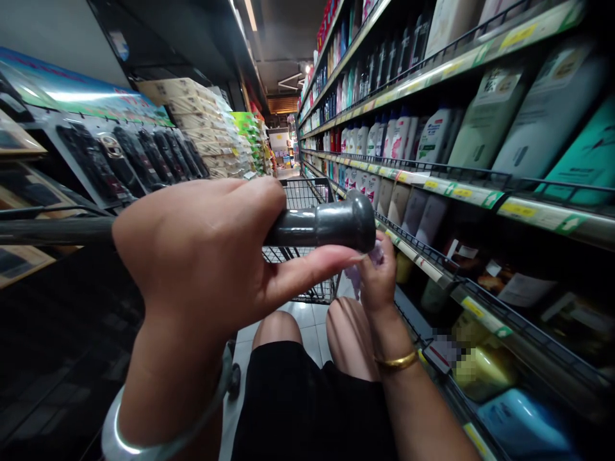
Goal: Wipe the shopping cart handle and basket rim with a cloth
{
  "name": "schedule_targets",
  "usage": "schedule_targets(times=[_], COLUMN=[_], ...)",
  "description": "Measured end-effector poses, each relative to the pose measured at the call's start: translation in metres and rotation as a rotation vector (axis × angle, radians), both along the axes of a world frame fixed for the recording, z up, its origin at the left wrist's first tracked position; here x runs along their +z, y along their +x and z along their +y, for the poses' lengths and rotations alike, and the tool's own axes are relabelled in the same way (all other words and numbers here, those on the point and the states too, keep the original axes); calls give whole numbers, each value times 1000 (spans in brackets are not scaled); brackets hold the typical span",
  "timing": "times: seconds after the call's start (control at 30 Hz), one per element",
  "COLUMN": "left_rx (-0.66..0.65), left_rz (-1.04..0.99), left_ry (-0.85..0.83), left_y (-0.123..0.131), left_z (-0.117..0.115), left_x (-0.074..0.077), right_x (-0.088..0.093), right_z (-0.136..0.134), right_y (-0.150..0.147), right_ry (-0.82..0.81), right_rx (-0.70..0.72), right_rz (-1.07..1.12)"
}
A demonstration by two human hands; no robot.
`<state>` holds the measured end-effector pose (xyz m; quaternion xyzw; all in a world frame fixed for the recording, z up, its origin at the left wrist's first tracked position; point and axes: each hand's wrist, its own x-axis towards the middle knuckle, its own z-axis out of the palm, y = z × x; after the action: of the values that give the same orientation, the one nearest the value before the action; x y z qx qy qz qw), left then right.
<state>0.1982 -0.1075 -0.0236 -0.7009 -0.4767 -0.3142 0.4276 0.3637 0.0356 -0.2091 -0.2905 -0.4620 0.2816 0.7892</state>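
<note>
Large in the centre, my left hand is closed round the dark grey handle of a shopping cart, its thumb stretched along the underside. A pale bangle circles that wrist. Beyond the handle's end, my right hand is closed on something crumpled and light purple, partly hidden by the fingers and the handle; whether it is cloth or plastic I cannot tell. A gold bracelet sits on the right wrist. Ahead of both hands is the cart's wire basket, partly covered by my left hand and the handle.
Shelves with price-label rails run along the right, packed with shampoo bottles and other bottles. On the left hang dark packaged goods, with stacked boxes beyond. The aisle's tiled floor shows beside my knees.
</note>
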Motion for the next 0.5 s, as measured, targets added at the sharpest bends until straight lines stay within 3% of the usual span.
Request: schedule_targets(times=[0.07,0.2,0.27,0.37,0.5], left_rx=[6,-7,-15,-15,-11], left_rz=[9,18,23,10,-2], left_ry=[2,27,37,24,15], left_y=[0,-1,-1,0,1], left_z=[0,0,0,-1,-1], left_x=[-1,-3,-3,-2,-1], right_x=[-2,-28,-32,-17,3], right_z=[1,23,27,12,-9], right_y=[-1,-9,-10,-6,0], right_ry=[4,-286,-341,-191,42], right_rx=[-44,58,104,90,-71], right_rz=[-22,-82,-103,-48,-31])
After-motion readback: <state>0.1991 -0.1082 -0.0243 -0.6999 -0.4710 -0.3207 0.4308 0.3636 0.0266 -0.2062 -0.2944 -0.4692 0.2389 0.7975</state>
